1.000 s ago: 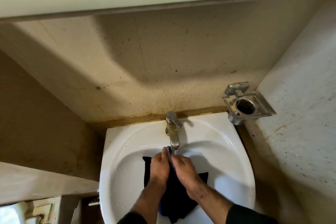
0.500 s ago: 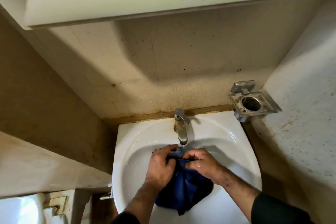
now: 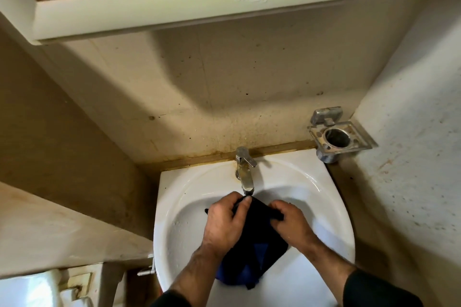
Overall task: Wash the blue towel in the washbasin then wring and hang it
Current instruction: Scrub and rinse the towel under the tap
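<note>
Both hands (image 3: 225,225) (image 3: 290,223) stretch towel (image 3: 259,257) crosswise, seemingly under tap (image 3: 245,173).

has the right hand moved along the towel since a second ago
Yes. The right hand has slid rightward from beneath the tap, spreading the blue towel.

There is one view only, from a wide-angle camera on the person's head, so no second view shares the scene. It looks forward and steeply down from above the washbasin (image 3: 321,197), facing the wall behind it. The tap (image 3: 245,172) sits near the middle, close below the lens. The forearms enter from the bottom edge. A cabinet (image 3: 199,2) fills the top edge, and side walls bend inward at left and right.
</note>
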